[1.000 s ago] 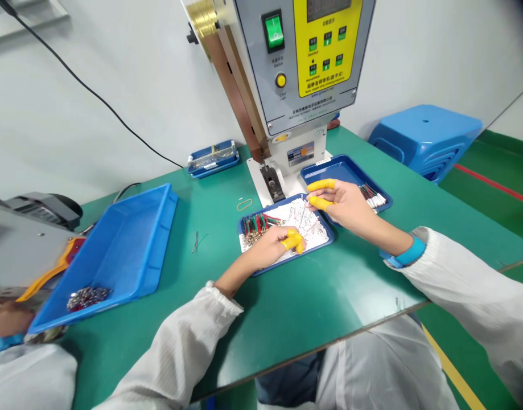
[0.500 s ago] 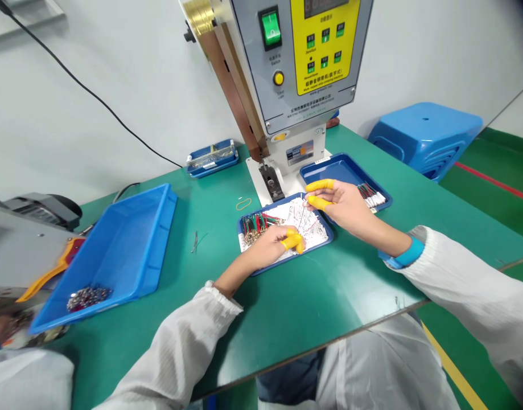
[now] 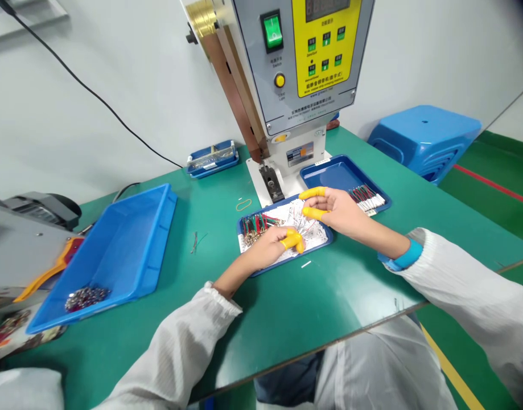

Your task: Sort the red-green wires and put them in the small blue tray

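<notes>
My left hand (image 3: 278, 244), with yellow finger covers, rests over the front of a small blue tray (image 3: 316, 247), its fingers pinched on something too small to make out. The tray holds white pieces (image 3: 314, 230) and red and green wires with metal ends (image 3: 255, 226). Above its right side is my right hand (image 3: 329, 209), thumb and forefinger apart, with nothing visible between them. A small white piece (image 3: 306, 264) lies on the green table just in front of the tray. Behind my right hand, a second blue tray (image 3: 333, 166) holds wires with white ends (image 3: 367, 198).
A crimping machine (image 3: 304, 68) stands behind the trays. To the left is a large blue bin (image 3: 116, 233) with metal parts inside. Loose wires (image 3: 194, 242) and a rubber band (image 3: 244, 204) lie on the table (image 3: 287, 319). A blue stool (image 3: 423, 134) is at the right.
My right hand has moved slightly down and its fingers have spread apart. The small white piece now shows on the table before the tray. The other person's hand at the far left has left view.
</notes>
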{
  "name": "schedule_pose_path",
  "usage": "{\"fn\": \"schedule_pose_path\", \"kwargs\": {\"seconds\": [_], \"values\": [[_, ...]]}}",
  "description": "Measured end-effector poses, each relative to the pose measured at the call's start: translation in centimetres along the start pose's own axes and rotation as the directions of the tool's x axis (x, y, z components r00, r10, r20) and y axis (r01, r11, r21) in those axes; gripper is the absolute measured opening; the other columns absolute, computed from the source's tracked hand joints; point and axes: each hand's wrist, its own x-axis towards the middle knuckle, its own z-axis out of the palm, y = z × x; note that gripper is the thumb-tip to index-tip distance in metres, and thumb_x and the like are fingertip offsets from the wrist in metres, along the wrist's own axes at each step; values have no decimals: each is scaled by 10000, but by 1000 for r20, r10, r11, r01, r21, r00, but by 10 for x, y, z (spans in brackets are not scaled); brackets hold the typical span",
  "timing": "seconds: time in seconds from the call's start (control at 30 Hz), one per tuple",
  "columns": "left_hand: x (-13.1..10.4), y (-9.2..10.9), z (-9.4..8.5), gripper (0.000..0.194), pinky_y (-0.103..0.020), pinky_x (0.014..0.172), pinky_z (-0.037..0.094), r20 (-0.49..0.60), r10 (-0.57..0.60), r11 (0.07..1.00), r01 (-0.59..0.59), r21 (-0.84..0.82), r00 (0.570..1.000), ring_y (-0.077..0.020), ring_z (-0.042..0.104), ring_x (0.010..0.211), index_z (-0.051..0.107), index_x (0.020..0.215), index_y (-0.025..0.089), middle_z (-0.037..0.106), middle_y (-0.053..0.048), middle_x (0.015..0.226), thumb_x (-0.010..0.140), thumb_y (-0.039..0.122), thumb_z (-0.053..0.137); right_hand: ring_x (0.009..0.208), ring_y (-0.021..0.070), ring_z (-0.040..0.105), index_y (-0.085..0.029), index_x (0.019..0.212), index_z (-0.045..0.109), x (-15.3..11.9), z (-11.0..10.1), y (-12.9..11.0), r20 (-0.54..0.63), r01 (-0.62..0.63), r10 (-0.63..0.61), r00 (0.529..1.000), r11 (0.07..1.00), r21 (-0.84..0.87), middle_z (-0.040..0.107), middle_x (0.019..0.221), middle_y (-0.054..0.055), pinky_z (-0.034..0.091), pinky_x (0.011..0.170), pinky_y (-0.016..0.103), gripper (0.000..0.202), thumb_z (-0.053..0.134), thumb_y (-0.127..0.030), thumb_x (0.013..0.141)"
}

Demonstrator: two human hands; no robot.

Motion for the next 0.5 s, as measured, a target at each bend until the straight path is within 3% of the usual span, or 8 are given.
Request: {"fn": "schedule_pose_path", "kwargs": {"seconds": [0.5], "values": [[2,-8,2,453,-270,807,509,-60,18,1000,-18,-3,998,-162,635,813,742,924,111,696,-84,874,984,534,589,757,157,702,-204,1114,627,-7,12,11,192,31,-36,981,999,30,729,839,6,592,789,347,409,827,-257,761]]}}
